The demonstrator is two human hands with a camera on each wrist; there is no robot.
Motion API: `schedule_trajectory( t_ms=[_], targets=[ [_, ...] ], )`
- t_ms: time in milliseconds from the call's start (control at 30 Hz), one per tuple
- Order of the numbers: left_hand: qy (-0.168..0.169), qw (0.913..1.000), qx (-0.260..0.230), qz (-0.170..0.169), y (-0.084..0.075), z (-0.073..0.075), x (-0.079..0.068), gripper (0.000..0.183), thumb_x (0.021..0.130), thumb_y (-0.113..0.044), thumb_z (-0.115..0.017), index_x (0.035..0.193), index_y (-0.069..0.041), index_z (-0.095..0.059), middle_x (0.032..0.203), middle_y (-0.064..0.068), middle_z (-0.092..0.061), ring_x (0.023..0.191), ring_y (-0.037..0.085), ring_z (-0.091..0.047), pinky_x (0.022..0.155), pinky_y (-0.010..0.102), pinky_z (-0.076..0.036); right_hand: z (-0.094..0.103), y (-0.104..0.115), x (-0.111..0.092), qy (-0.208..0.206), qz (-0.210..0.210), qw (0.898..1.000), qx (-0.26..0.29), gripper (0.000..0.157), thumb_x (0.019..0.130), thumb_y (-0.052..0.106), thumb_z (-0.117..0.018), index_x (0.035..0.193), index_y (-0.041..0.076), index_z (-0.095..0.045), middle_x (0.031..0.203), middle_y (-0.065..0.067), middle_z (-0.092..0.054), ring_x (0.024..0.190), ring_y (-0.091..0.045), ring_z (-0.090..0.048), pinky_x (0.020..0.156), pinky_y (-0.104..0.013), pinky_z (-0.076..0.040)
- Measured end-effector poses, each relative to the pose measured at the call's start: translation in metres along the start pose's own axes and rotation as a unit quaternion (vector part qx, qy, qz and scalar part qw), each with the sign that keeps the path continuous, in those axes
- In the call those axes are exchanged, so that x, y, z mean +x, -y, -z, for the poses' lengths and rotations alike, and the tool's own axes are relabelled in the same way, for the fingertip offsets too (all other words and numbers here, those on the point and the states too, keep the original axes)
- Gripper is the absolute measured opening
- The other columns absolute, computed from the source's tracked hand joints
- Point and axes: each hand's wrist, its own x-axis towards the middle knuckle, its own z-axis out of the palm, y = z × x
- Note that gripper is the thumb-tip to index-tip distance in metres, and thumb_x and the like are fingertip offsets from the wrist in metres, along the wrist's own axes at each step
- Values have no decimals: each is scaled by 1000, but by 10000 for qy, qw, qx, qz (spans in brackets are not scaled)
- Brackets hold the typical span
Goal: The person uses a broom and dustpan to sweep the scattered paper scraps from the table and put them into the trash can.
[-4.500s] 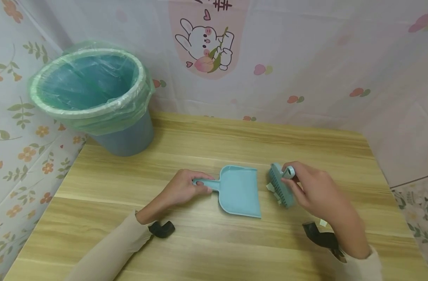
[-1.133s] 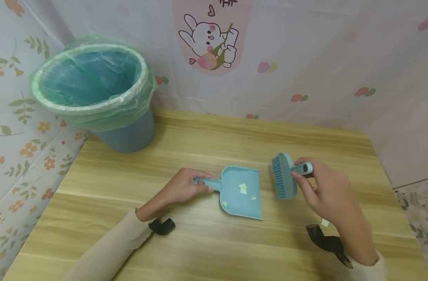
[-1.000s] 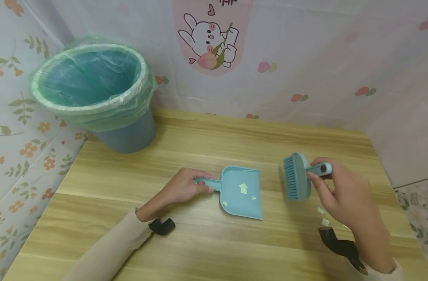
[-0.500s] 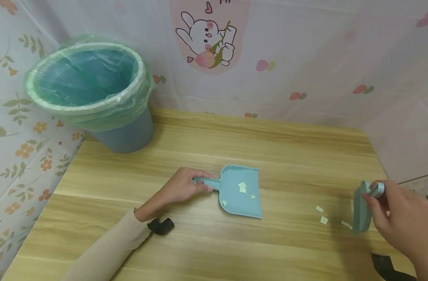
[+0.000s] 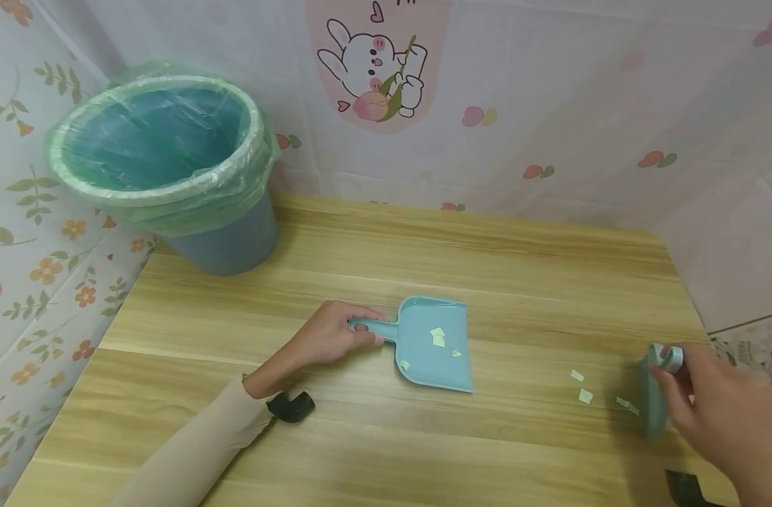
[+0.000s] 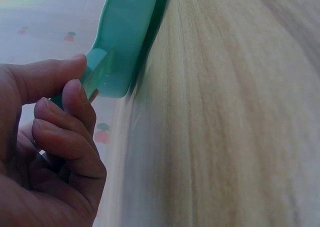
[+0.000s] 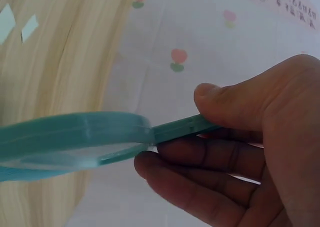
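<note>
A light blue dustpan lies on the wooden table, its wide edge facing right. My left hand pinches its handle between thumb and fingers. Several pale paper scraps lie in the pan. At the table's right side my right hand grips the short handle of a matching blue brush; its bristle side faces left. The right wrist view shows thumb above and fingers below the brush handle. More scraps lie on the wood just left of the brush.
A blue-grey bin with a green plastic liner stands at the table's back left. A patterned cloth hangs behind the table, with floral cloth along the left.
My right hand has carried the brush from beside the dustpan to the right, past the loose scraps. Several scraps now lie in the pan, bare 4.5 s ago. The left hand stays put.
</note>
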Motion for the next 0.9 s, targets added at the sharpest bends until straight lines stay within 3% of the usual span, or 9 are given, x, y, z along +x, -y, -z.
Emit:
schedule_trajectory(
  t_ms=[167, 367, 600, 900],
  targets=[
    [3, 10000, 8, -46, 0, 0, 0, 25, 94, -17, -86, 119, -14, -87, 91, -9, -76, 73, 13, -47, 68, 29, -40, -5, 10, 5, -104, 390, 9990, 210, 75, 116, 63, -24, 90, 0, -54, 68, -14, -65, 46, -32, -58, 37, -31, -36],
    [42, 9999, -47, -95, 0, 1, -1, 25, 94, -17, -85, 119, -15, -87, 76, -9, -67, 67, 11, -40, 64, 27, -35, -16, 28, 23, -477, 1114, 9905, 654, 74, 114, 68, -27, 93, 4, -57, 67, -2, -63, 49, -26, -60, 40, -29, -37],
    [70, 9999, -26, -74, 1, 1, -1, 26, 95, -17, -85, 120, -14, -86, 82, -9, -71, 65, 10, -40, 63, 27, -36, -24, 55, 46, -519, 1340, 9831, 1132, 69, 115, 64, -33, 102, 3, -62, 71, 3, -63, 58, -23, -66, 44, -26, -40],
    [54, 9999, 10, -94, 1, 0, 0, 25, 95, -19, -85, 120, -15, -86, 71, -8, -61, 61, 10, -38, 61, 26, -34, -36, 81, 70, -724, 1551, 9762, 1333, 64, 117, 58, -37, 104, 1, -63, 74, -1, -67, 62, -22, -71, 45, -30, -46]
  ],
)
